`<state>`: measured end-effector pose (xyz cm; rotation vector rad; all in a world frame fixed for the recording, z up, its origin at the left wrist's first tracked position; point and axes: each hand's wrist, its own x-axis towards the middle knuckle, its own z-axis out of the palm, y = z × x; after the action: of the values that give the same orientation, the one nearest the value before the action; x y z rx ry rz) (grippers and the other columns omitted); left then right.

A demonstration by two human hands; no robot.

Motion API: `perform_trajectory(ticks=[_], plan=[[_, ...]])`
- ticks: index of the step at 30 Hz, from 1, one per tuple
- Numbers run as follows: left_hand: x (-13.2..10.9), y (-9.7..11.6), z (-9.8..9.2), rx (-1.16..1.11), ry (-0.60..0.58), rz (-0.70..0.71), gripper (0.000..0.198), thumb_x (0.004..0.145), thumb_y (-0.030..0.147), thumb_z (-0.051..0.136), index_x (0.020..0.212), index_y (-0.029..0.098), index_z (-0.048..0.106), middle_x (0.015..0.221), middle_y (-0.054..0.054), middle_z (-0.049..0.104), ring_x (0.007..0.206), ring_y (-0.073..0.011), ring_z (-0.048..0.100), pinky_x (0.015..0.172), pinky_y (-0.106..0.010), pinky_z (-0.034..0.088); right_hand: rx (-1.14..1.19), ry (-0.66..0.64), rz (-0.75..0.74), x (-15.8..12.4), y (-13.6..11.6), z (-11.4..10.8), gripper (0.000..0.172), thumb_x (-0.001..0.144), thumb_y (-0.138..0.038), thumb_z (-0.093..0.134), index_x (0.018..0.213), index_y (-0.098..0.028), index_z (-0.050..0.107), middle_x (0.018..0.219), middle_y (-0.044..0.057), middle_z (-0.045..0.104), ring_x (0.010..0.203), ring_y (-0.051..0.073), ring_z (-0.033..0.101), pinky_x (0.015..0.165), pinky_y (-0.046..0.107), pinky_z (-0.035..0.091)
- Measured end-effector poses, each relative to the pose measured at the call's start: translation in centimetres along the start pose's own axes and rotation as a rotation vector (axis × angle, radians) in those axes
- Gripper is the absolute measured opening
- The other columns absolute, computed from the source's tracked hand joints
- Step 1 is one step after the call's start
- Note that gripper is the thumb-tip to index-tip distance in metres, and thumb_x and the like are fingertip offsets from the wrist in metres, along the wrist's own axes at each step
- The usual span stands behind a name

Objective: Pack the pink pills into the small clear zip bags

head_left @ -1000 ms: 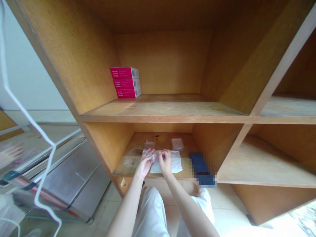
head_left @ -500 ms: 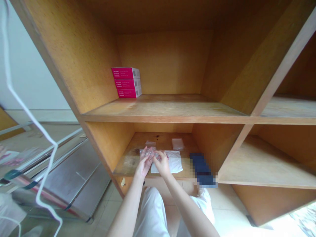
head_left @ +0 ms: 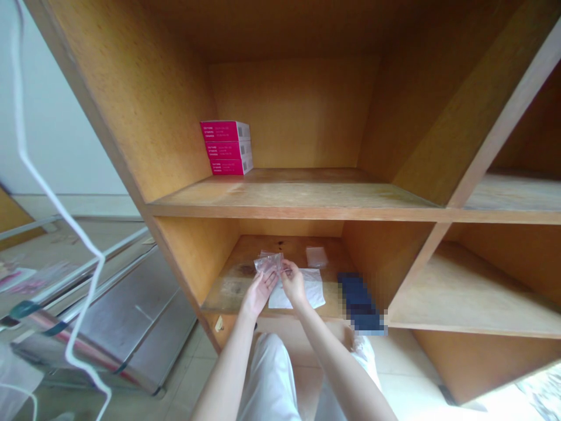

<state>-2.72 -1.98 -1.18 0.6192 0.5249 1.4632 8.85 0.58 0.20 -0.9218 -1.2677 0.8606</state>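
A small clear plastic bag is held up over the lower shelf, and its film looks crinkled and shiny. My right hand pinches the right end of the bag between thumb and fingers. Below the bag is my left hand, palm turned up and fingers loosely spread against its lower edge. Under and beside my right hand lies a flat white plastic packet. Farther back on the shelf lies another small clear bag. Whether anything is inside the held bag cannot be made out.
Three pink boxes are stacked at the left of the upper shelf. A dark blue, pixelated object lies right of the white packet. Left of the cabinet stand a metal cart and a hanging white cable.
The clear bag has moved slightly right and is more spread out. My left fingers have loosened and dropped below it, while my right hand has shifted a little right with the bag's end.
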Motion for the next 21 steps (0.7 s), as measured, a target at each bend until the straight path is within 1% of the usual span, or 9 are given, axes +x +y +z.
perform_trajectory(ticks=[4, 6, 10, 13, 18, 21], plan=[[0.0, -0.3, -0.2, 0.02, 0.047, -0.009, 0.038, 0.076, 0.013, 0.054, 0.113, 0.017, 0.049, 0.112, -0.009, 0.059, 0.108, -0.0179, 0.052, 0.1, -0.035, 0.034, 0.004, 0.015, 0.003, 0.7, -0.1, -0.7, 0.029, 0.07, -0.025, 0.049, 0.096, -0.018, 0.059, 0.078, 0.005, 0.064, 0.07, 0.019, 0.059, 0.062, 0.031, 0.049], [0.0, -0.4, -0.3, 0.025, 0.054, -0.025, 0.036, 0.076, 0.011, 0.052, 0.112, 0.017, 0.05, 0.111, -0.009, 0.06, 0.106, -0.0179, 0.054, 0.1, -0.036, 0.035, 0.011, 0.027, 0.018, 1.0, -0.3, -1.0, 0.03, 0.07, -0.025, 0.049, 0.097, -0.017, 0.058, 0.076, 0.005, 0.063, 0.068, 0.018, 0.059, 0.063, 0.03, 0.048], [0.0, -0.4, -0.4, 0.025, 0.025, -0.058, 0.037, 0.077, 0.012, 0.05, 0.114, 0.017, 0.049, 0.112, -0.009, 0.06, 0.107, -0.0183, 0.053, 0.1, -0.037, 0.034, 0.001, 0.04, 0.032, 1.5, -0.9, -1.3, 0.029, 0.068, -0.021, 0.046, 0.096, -0.017, 0.056, 0.072, 0.003, 0.061, 0.066, 0.017, 0.058, 0.064, 0.03, 0.046], [0.0, -0.1, -0.2, 0.014, 0.004, -0.087, 0.037, 0.079, 0.017, 0.047, 0.116, 0.016, 0.047, 0.113, -0.011, 0.059, 0.109, -0.0198, 0.051, 0.1, -0.039, 0.034, -0.007, 0.046, 0.041, 1.7, -1.0, -1.4, 0.027, 0.068, -0.02, 0.045, 0.093, -0.018, 0.054, 0.071, 0.002, 0.061, 0.067, 0.018, 0.058, 0.063, 0.029, 0.045], [-0.5, 1.0, 0.7, -0.079, -0.001, -0.101, 0.039, 0.081, 0.035, 0.044, 0.113, 0.014, 0.051, 0.115, -0.013, 0.057, 0.11, -0.0243, 0.05, 0.096, -0.042, 0.037, -0.055, 0.068, 0.078, 2.0, -1.2, -1.7, 0.02, 0.068, -0.019, 0.042, 0.084, -0.018, 0.054, 0.076, 0.003, 0.06, 0.068, 0.017, 0.057, 0.062, 0.026, 0.044], [-0.8, 1.2, 1.2, -0.086, 0.017, -0.118, 0.04, 0.079, 0.042, 0.046, 0.107, 0.015, 0.054, 0.113, -0.012, 0.058, 0.106, -0.0255, 0.053, 0.091, -0.041, 0.041, -0.08, 0.003, 0.084, 2.0, -1.7, -2.0, 0.02, 0.068, -0.019, 0.04, 0.082, -0.017, 0.054, 0.073, 0.002, 0.058, 0.063, 0.015, 0.054, 0.058, 0.025, 0.042]])
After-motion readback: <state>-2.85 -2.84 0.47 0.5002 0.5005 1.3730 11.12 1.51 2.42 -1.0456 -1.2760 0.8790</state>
